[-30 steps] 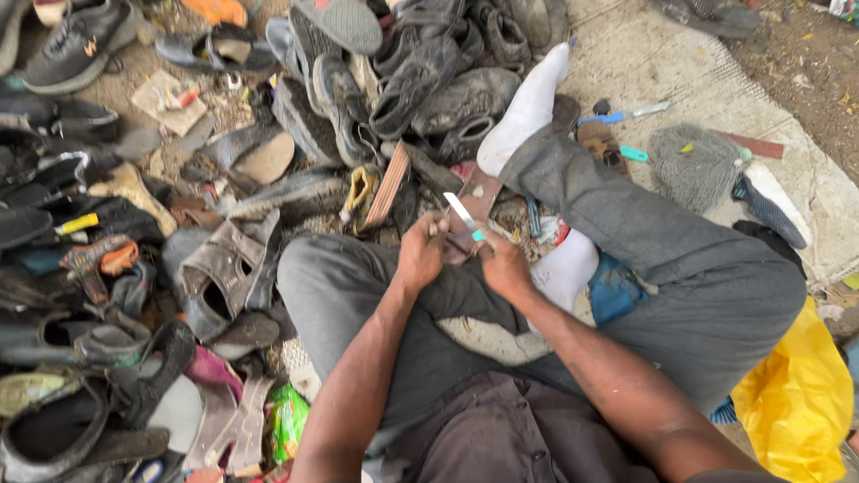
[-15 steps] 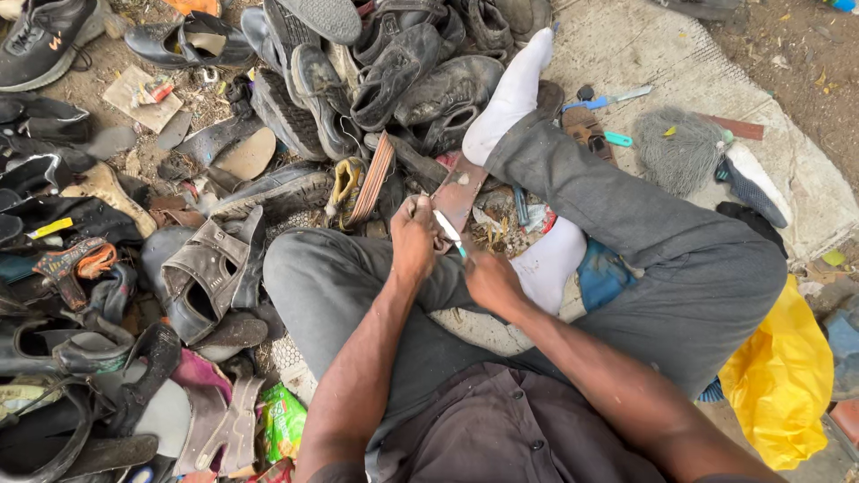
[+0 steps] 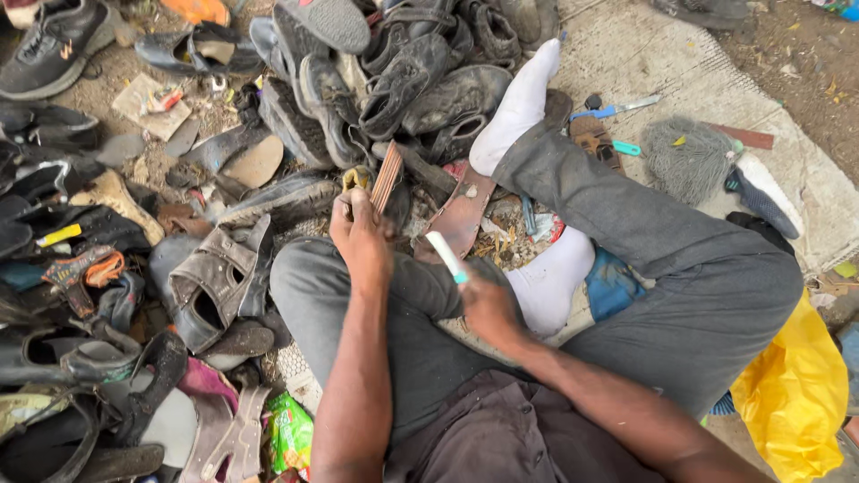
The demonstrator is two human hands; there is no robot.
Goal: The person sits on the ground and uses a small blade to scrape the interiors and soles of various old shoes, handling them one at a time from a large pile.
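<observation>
I sit on the ground with my legs crossed, in grey trousers and white socks. My left hand [image 3: 362,237] grips the near end of a thin brown ribbed sole strip [image 3: 386,176], stood on edge by my left knee. My right hand [image 3: 488,304] is closed around a white-handled tool with a teal end [image 3: 446,257], held above my lap. A flat brown leather sole piece [image 3: 461,217] lies on the ground just beyond the tool, next to my right foot [image 3: 519,107].
A heap of worn shoes and sandals [image 3: 215,277] spreads across the left and top. A grey brush head [image 3: 687,159], a blue-handled tool [image 3: 613,110] and a white shoe [image 3: 761,192] lie on the concrete at right. A yellow plastic bag [image 3: 792,394] sits lower right.
My left hand has moved left and away from the right hand, now holding the ribbed strip. My right hand has drawn the white-handled tool back toward my lap.
</observation>
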